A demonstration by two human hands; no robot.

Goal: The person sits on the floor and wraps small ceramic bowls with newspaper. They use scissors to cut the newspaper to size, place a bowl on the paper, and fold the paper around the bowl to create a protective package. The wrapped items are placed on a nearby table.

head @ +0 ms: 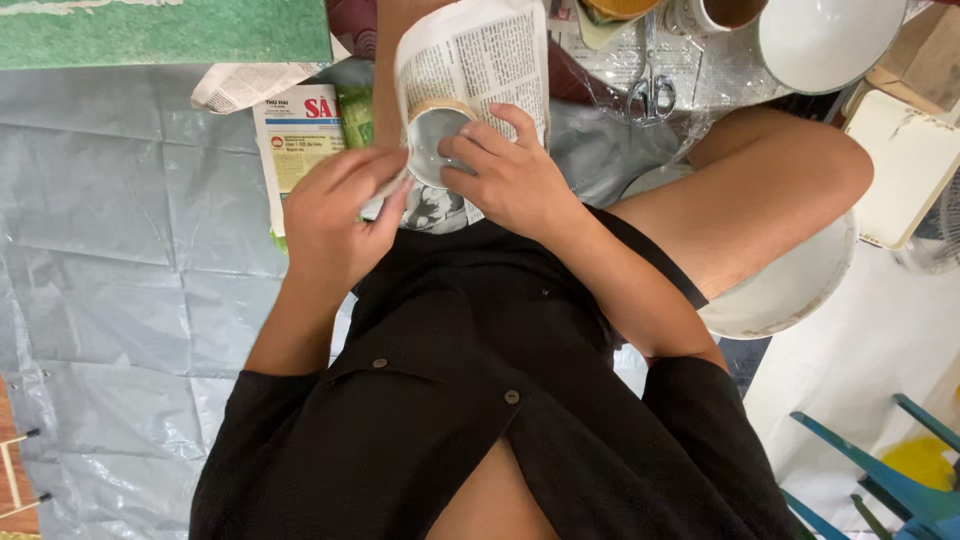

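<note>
We are sitting on a grey plastic sheet on the floor, and both our hands are busy over our lap. Our right hand holds a small round cup with a pale tan rim. Its fingers are curled shut around the cup's side, with the thumb across the open mouth. The cup is tipped so its mouth faces us. It sits just in front of a folded sheet of newspaper that stands up behind it.

Our left hand is closed too. Its fingertips pinch something thin and pale that touches the cup's left edge. We cannot tell what that thin thing is, because our fingers hide most of it.

To do this step well, we think the right hand should keep the cup steady and not squeeze too hard, since the cup looks light. The left hand should work slowly along the rim, in small bits. It may help to turn the cup a little instead of twisting the wrist.

Nearby are metal scissors on clear crinkly plastic, a big white bowl, and a printed paper box with red letters. They lie well apart from our hands.
</note>
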